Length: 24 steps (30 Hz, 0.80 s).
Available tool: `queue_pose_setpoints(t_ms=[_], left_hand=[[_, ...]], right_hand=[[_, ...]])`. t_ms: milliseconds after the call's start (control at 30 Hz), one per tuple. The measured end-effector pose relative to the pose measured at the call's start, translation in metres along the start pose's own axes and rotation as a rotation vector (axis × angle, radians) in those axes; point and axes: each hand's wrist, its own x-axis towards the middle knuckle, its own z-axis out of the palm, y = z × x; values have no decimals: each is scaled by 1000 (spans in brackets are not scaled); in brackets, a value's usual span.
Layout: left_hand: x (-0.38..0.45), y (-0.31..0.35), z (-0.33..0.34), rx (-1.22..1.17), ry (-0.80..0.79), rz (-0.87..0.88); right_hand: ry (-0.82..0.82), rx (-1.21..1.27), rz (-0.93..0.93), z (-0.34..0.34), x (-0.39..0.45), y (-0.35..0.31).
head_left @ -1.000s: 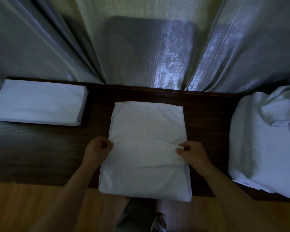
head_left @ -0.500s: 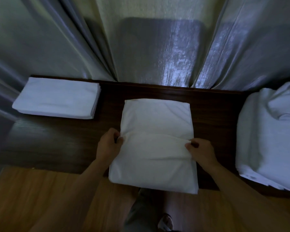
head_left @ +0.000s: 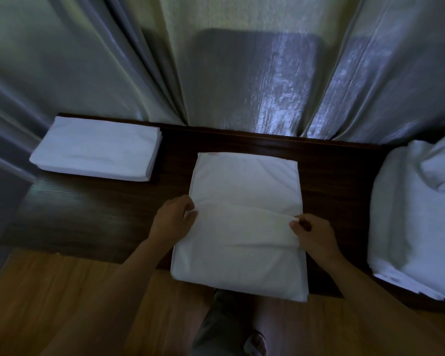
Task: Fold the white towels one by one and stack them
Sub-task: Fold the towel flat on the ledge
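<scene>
**Both hands pinch a fold at the towel's middle**

While the white towel (head_left: 244, 217) lies lengthwise across the dark tabletop (head_left: 88, 217), its near end overhanging the front edge, both forearms reach in from below. The left hand (head_left: 171, 222) sits at the towel's left edge, fingers (head_left: 188, 208) curled and pinching a raised crease of cloth. The right hand (head_left: 315, 233) mirrors it at the right edge, thumb and fingers closed on the same fold. The crease runs straight across between them. A folded stack (head_left: 95, 152) rests at the tabletop's far left, well apart. A rumpled pile of unfolded towels (head_left: 416, 217) lies to the right. Curtains (head_left: 242, 73) hang behind.
</scene>
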Motion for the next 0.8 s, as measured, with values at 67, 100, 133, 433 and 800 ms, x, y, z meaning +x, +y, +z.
queue_pose_setpoints(t_ms=[67, 100, 133, 433, 800], left_hand=[[-3, 0, -9, -225, -53, -138], [-4, -1, -14, -342, -78, -205], [-6, -2, -20, -450, -97, -257], [19, 3, -91, -754, -397, -324], [158, 11, -90, -630, -543, -380]], right_hand=[[16, -18, -10, -5, -2, 0], [22, -15, -15, -9, -3, -1], [23, -7, -18, -15, -3, -3], [-224, 13, 87, -78, 27, -58], [-272, -91, 259, -77, 149, -81]])
